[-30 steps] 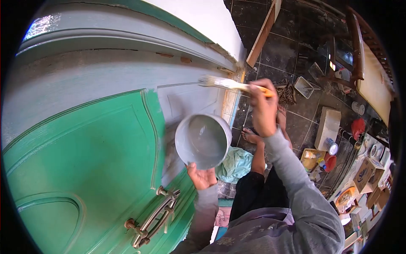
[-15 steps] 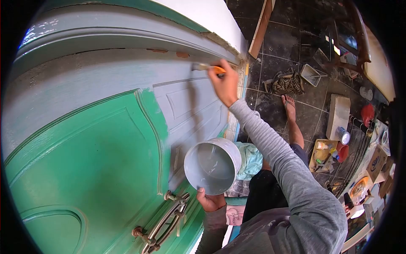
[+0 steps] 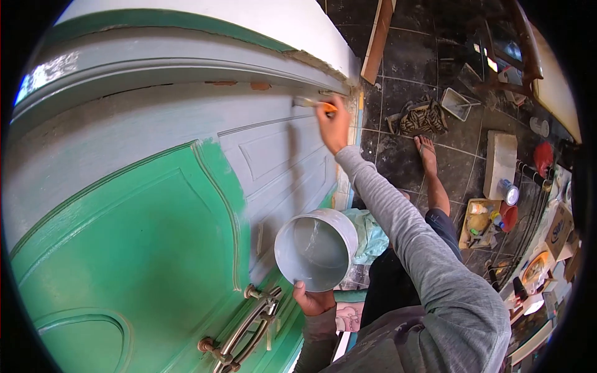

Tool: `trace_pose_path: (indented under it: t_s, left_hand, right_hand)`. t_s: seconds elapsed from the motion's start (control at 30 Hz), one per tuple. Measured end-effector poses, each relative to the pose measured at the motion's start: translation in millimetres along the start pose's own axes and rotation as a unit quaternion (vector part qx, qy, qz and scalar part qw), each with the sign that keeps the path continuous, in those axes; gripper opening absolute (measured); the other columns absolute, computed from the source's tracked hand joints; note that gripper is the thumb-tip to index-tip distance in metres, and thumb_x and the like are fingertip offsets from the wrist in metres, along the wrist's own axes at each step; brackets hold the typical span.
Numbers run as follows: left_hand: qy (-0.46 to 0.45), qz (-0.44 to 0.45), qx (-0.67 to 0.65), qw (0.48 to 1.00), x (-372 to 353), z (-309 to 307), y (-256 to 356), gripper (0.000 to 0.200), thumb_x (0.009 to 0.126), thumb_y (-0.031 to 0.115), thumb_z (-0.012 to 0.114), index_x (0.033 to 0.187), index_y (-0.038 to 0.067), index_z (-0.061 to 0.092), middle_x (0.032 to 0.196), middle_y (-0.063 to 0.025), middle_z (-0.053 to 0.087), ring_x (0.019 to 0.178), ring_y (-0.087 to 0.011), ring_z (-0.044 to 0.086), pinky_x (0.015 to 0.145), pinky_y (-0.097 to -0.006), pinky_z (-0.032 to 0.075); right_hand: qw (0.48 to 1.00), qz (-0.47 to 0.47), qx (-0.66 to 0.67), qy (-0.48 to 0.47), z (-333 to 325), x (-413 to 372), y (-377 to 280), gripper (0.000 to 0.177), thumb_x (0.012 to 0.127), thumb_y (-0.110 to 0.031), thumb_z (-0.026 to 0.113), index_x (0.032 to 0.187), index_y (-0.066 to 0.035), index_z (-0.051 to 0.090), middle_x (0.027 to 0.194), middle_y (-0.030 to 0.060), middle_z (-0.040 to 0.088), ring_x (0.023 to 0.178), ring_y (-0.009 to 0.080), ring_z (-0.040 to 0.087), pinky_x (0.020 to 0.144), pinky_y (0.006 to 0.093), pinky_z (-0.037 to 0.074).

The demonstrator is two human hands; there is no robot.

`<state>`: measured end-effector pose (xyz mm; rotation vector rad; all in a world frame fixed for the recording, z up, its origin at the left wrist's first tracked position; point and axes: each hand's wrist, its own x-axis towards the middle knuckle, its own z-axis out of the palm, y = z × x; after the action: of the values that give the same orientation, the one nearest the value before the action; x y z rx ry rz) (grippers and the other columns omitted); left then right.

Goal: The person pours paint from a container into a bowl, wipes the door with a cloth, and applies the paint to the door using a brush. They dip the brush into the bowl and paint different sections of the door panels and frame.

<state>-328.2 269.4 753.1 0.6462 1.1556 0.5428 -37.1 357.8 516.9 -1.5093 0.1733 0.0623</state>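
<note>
My right hand point(image 3: 336, 129) is closed around the orange handle of a paintbrush point(image 3: 305, 102). The bristles are at the grey upper part of a panelled door point(image 3: 143, 224), close under the frame; whether they touch is hard to tell. Much of the door is green, while its top and far side are coated grey. Below, my left hand point(image 3: 313, 303) grips a pale bucket point(image 3: 350, 235) from underneath, thumb on its near wall. Grey paint point(image 3: 320, 258) shows inside the tilted bucket.
A metal door handle point(image 3: 245, 329) juts out near the bucket. On the dark tiled floor are a patterned cloth point(image 3: 418, 118), a paint tray point(image 3: 457, 104), a pale block point(image 3: 499, 158), a can point(image 3: 510, 193) and a yellow tray point(image 3: 465, 235) of items. A wooden board point(image 3: 377, 46) lies beyond.
The brush and my right hand have shifted slightly right and down along the grey door top. The bucket sits slightly lower and further right in view, still in my left hand.
</note>
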Motion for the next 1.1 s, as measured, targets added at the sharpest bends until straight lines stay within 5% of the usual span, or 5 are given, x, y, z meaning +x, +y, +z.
trace_pose_path:
  t_s: [0.2,0.37,0.47,0.73,1.1]
  left_hand:
    - [0.017,0.000,0.034,0.999,-2.9,8.6,-2.3,0.061,0.084,0.035,0.054,0.139,0.011,0.045,0.137,-0.0094,0.051,0.126,-0.0299,0.048,0.105,-0.0504,0.039]
    - [0.021,0.006,0.030,0.999,-2.5,11.1,-3.8,0.061,0.083,0.036,0.054,0.138,0.010,0.045,0.137,-0.0097,0.051,0.125,-0.0295,0.049,0.104,-0.0495,0.039]
    - [0.014,0.009,0.050,0.999,-1.3,10.2,-6.5,0.062,0.083,0.035,0.054,0.138,0.010,0.045,0.137,-0.0099,0.051,0.125,-0.0296,0.049,0.104,-0.0492,0.039]
    - [0.024,0.001,0.035,0.999,-5.9,9.9,-11.3,0.060,0.084,0.034,0.054,0.138,0.008,0.045,0.136,-0.0102,0.051,0.125,-0.0295,0.049,0.104,-0.0489,0.039]
    - [0.008,0.028,0.036,0.999,-6.3,19.1,-8.6,0.058,0.084,0.032,0.055,0.135,0.006,0.047,0.135,-0.0111,0.052,0.125,-0.0297,0.048,0.106,-0.0476,0.037]
  right_hand:
    - [0.949,-0.081,0.274,-0.134,-5.8,-7.5,-152.8,0.014,0.088,-0.013,0.069,0.091,-0.002,0.061,0.074,0.0016,0.063,0.064,0.0070,0.054,0.057,0.0239,0.045]
    - [0.947,0.179,0.229,-0.139,-12.4,3.2,-15.3,0.013,0.089,-0.012,0.067,0.088,-0.002,0.060,0.073,0.0021,0.060,0.066,0.0080,0.052,0.061,0.0235,0.044]
    - [0.992,0.095,0.084,0.016,-7.9,1.4,51.9,0.013,0.089,-0.013,0.068,0.088,-0.003,0.061,0.076,0.0024,0.061,0.068,0.0083,0.054,0.061,0.0230,0.046]
    - [0.924,-0.042,0.339,-0.175,-13.7,-30.3,-140.6,0.012,0.088,-0.010,0.069,0.093,-0.003,0.062,0.079,0.0006,0.063,0.068,0.0058,0.054,0.062,0.0217,0.045]
    - [0.991,0.032,0.118,-0.050,-7.3,-33.5,-38.3,0.011,0.086,-0.008,0.067,0.091,-0.001,0.060,0.073,0.0044,0.062,0.066,0.0075,0.055,0.058,0.0240,0.045]
